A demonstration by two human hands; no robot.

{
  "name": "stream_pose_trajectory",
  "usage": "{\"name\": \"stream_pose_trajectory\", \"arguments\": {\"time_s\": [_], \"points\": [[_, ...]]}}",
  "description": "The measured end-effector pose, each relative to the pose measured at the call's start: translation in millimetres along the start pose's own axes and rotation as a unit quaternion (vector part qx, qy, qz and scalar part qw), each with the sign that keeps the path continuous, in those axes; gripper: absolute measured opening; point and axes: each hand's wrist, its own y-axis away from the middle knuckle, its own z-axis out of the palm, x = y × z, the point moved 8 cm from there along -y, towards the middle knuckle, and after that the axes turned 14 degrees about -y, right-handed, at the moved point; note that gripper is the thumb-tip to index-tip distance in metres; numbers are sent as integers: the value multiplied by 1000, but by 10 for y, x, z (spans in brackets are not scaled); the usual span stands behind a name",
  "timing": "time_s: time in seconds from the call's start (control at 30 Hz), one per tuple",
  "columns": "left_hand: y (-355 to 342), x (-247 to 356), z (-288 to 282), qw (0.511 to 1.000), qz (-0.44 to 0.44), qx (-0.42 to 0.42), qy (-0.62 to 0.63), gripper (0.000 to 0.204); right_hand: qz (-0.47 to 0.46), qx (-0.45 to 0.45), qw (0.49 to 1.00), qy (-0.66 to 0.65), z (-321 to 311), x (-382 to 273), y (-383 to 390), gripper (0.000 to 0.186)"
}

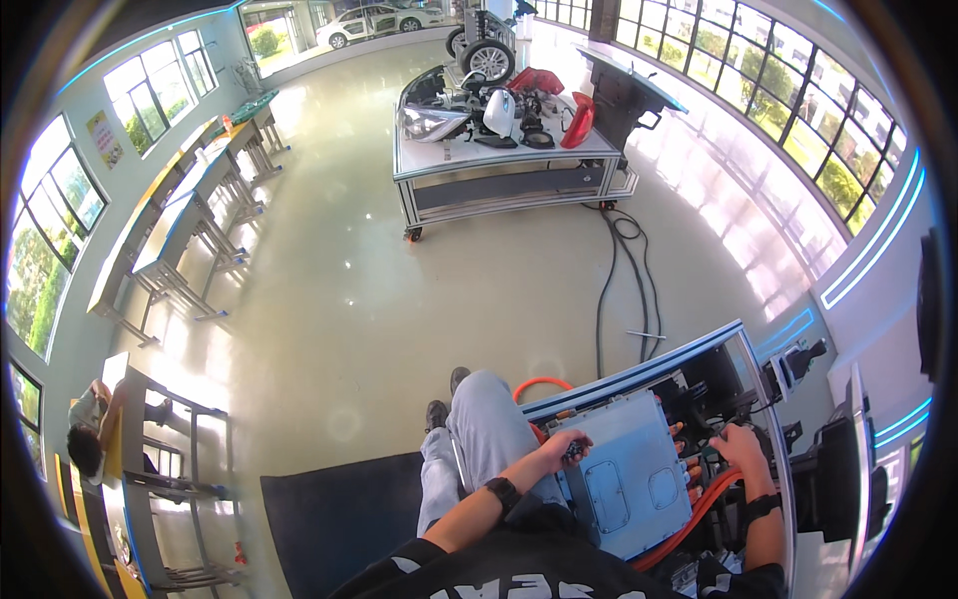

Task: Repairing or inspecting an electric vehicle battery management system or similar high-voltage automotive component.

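A flat light-blue metal housing (621,469) with two bolted cover plates lies in front of me inside an aluminium-framed stand. Over its upper left corner my left hand (566,451) is closed around a small dark part (573,453), whose kind is too small to tell. My right hand (736,446) reaches past the housing's right side, its fingers curled down among dark fittings; whatever they grip is hidden. Between that hand and the housing sits a row of orange connectors (693,469). Thick orange cables (714,491) run below my right hand along the housing's edge.
The stand's aluminium rail (639,371) borders the far side. Black cables (602,299) trail over the floor to a wheeled table (409,165) bearing car lamps and mirrors. A dark mat (339,519) lies at my left. Another person (88,439) leans on a desk at far left.
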Motion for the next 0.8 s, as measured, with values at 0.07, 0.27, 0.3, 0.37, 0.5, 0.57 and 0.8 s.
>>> {"name": "stream_pose_trajectory", "arguments": {"time_s": [0.07, 0.27, 0.3, 0.37, 0.5, 0.57, 0.8], "points": [[0, -2, 10, 1000, -5, 1, 5, 25, -92, 19, 996, 11, 6, 14, 29, 32], [-24, -20, 3, 1000, 6, -11, 14, 26, 58, -35, 997, 36, 91, 92, -64, 37], [-17, -16, -1, 1000, 7, -11, 14, 26, -4, -6, 999, 39, 74, 12, -35, 37], [-8, -29, -20, 1000, 4, -1, 9, 26, -65, 23, 997, 42, 46, -28, -2, 38], [-24, -26, 8, 1000, 0, -7, 8, 26, -106, -19, 993, 54, 90, -31, -44, 41], [-27, -41, -14, 1000, -6, 1, 5, 25, -56, -39, 996, 60, 122, -42, -96, 40], [-21, -41, -16, 1000, -8, 10, -3, 24, -117, 17, 992, 46, 19, -249, 29, 29]]}}
